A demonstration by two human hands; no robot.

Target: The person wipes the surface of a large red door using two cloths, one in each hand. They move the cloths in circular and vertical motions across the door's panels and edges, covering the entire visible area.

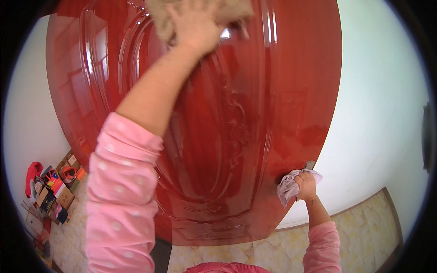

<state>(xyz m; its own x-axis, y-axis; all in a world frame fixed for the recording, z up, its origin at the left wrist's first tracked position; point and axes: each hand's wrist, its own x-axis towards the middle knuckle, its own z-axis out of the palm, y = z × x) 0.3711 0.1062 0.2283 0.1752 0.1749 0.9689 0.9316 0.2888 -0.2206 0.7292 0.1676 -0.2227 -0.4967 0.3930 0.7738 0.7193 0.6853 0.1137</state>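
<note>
A glossy red door [205, 136] with carved oval panelling stands in front of me. My left hand [198, 27] is spread flat over a brown cloth [235, 10], pressed to the upper part of the door; hand and cloth are slightly blurred. Lower right, my right hand [305, 184] grips a bunched pale lilac cloth [288, 187] at the door's edge. A small metal piece [309, 165], perhaps part of the lock or handle, shows just above that cloth; the cloth hides whatever lies beneath it.
White wall [368, 119] runs to the right of the door, above a marble-patterned floor [362, 218]. At lower left, cardboard boxes [65, 198] and mixed goods are piled by the wall. A dark object [426, 136] sits at the far right rim.
</note>
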